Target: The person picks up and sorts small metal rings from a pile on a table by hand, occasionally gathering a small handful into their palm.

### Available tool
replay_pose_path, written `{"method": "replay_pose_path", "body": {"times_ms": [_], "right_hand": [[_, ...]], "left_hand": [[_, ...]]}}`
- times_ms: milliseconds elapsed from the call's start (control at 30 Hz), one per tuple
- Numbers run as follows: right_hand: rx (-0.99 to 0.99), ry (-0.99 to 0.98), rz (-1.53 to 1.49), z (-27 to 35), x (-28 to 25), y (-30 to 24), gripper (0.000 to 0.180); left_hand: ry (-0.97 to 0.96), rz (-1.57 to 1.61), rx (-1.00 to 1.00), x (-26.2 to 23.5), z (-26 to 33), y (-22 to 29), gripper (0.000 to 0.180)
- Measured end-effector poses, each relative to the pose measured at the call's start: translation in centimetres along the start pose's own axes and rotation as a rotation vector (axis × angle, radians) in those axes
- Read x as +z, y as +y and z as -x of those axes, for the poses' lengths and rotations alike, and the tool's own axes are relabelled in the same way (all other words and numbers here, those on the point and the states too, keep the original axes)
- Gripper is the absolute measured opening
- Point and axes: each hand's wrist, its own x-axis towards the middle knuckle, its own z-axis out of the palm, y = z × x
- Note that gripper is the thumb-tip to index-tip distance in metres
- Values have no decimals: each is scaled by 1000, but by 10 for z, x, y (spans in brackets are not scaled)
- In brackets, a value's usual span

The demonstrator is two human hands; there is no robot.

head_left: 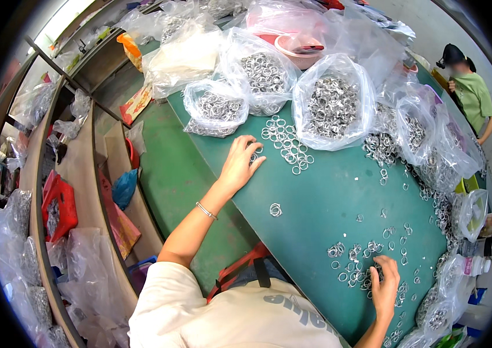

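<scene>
On the green tabletop (309, 203), my left hand (239, 165) rests near the table's left edge. Its thumb and fingers are apart, curved around a few small silver metal rings (256, 153). To its right lies a loose cluster of the same rings (289, 142). My right hand (386, 287) is lower right, at a scattered heap of rings (354, 267). Its thumb stands off from the bent fingers, which partly hide the rings under them. A small group of rings (275, 210) lies alone between the two hands.
Clear plastic bags full of rings (333, 107) stand along the far side, with more bags (417, 136) and heaped rings down the right. Shelves (86, 168) with bags and a red basket (59, 207) are at left. A person in green (473, 98) stands at the far right.
</scene>
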Motion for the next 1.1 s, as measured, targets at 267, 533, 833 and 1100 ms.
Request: {"method": "replay_pose_path", "body": {"times_ms": [267,533,833,1100], "right_hand": [[-115,-89,-122,-4,22,-33,23],[-418,-220,-548,-116,150,-168,49],[-398,-143,-149,-153,264,-221,45],[-445,-352,-756,-131,255,-218,35]], "left_hand": [[11,66,-110,-14,35,14,33],[1149,883,-490,17,52,13,43],[1112,1303,-593,18,68,13,49],[1205,2140,-123,41,84,28,43]]}}
